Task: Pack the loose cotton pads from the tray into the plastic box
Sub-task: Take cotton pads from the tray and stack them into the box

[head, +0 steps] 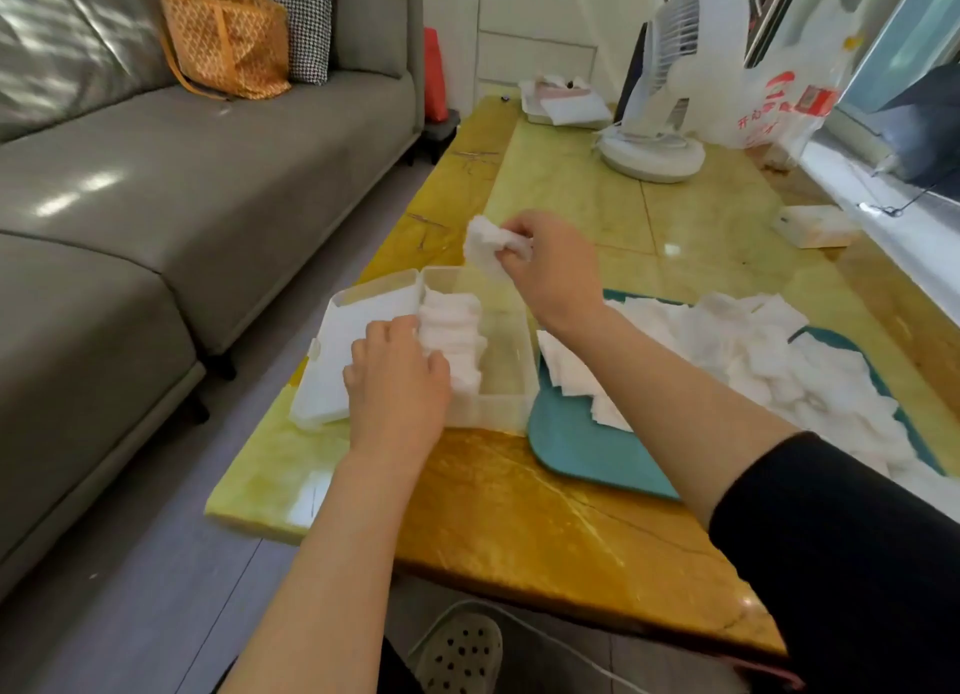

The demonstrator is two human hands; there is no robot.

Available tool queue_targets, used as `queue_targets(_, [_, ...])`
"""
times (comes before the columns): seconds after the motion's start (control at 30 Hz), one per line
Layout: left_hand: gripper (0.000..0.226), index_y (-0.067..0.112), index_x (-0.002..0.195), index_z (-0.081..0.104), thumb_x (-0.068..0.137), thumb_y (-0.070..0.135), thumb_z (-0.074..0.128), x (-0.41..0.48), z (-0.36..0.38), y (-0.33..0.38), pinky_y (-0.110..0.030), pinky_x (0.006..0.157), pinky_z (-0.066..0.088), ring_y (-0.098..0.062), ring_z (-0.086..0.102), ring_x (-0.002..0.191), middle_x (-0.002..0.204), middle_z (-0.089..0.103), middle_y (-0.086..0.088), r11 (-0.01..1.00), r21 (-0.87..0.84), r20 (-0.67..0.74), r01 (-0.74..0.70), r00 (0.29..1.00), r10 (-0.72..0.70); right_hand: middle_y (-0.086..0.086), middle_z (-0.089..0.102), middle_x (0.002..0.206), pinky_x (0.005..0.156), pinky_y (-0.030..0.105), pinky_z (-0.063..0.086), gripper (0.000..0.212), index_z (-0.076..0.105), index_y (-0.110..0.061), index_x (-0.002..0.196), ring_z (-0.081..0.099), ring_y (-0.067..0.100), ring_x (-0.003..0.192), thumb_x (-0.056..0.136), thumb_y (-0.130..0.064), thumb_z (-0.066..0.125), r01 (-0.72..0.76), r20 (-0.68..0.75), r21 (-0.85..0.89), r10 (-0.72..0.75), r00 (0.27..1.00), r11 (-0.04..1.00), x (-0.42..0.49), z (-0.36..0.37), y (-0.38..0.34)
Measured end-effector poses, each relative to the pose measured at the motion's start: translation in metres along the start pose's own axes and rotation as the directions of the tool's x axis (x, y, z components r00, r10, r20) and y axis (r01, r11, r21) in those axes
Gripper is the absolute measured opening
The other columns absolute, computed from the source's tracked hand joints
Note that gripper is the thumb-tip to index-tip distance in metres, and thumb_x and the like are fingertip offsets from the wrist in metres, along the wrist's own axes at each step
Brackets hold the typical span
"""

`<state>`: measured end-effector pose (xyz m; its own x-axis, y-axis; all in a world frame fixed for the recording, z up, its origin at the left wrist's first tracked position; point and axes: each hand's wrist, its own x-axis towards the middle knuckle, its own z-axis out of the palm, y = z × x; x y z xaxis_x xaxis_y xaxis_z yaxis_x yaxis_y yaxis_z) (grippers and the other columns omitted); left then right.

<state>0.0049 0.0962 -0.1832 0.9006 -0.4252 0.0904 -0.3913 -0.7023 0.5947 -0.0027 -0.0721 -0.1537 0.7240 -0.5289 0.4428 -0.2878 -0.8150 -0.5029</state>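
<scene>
Teal plastic tray [576,454] lies on the glossy yellow stone-look bench [519,532] and holds a heap of loose white square cotton pads [769,355], too many to count, some spilling over its near right edge. Just left of the tray, touching it, stands one clear rectangular plastic box [498,407] with its hinged lid [358,340] folded open to the left. A row of packed pads [454,329] stands on edge against the box's left wall; the right part of the box is bare.

Two hands are at work. The left hand [397,381] has its fingers bent over the row of packed pads, holding it against the wall. The right hand [550,272] hovers above the far end of the box, fingers clamped on a small bunch of pads [485,246]; their number cannot be told.

Farther along the bench stand one white desk fan [675,80], one white shallow tray of folded cloths [566,103], one small white carton [815,225] and one translucent plastic bag with red print [779,100]. One grey sofa [156,199] carries one orange patterned tote bag [223,38]
</scene>
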Motion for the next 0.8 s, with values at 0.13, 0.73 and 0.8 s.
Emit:
queue_targets(0.13, [0.041, 0.009, 0.137, 0.043, 0.097, 0.021, 0.043, 0.005, -0.001, -0.001, -0.043, 0.099, 0.035, -0.031, 0.042, 0.122, 0.13, 0.049, -0.012, 0.999, -0.034, 0.067, 0.028, 0.997, -0.026, 0.006, 0.064, 0.108, 0.077, 0.037, 0.044, 0.02, 0.063, -0.016, 0.107, 0.058, 0.027, 0.099, 0.09, -0.019, 0.053, 0.057, 0.184, -0.226, -0.015, 0.983, 0.972, 0.009, 0.024, -0.006])
queue_targets(0.73, [0.041, 0.011, 0.138, 0.042, 0.099, 0.022, 0.039, 0.009, -0.003, 0.006, -0.042, 0.096, 0.036, -0.031, 0.041, 0.122, 0.133, 0.046, -0.012, 0.998, 0.046, 0.077, 0.045, 0.996, -0.048, -0.003, 0.05, 0.068, 0.059, 0.028, 0.022, 0.034, 0.053, -0.016, 0.071, 0.042, 0.021, 0.073, 0.101, -0.02, 0.039, 0.107, 0.489, 0.027, -0.106, 0.866, 0.994, -0.006, 0.035, -0.011])
queue_targets(0.8, [0.041, 0.012, 0.138, 0.041, 0.099, 0.022, 0.038, 0.008, -0.003, 0.006, -0.041, 0.096, 0.036, -0.031, 0.04, 0.122, 0.134, 0.046, -0.012, 0.998, 0.047, 0.08, 0.048, 0.995, -0.052, 0.005, 0.058, 0.086, 0.064, 0.028, 0.028, 0.024, 0.059, -0.008, 0.101, 0.047, 0.021, 0.079, 0.101, -0.02, 0.038, 0.077, 0.48, 0.052, -0.092, 0.873, 0.996, -0.007, 0.033, -0.007])
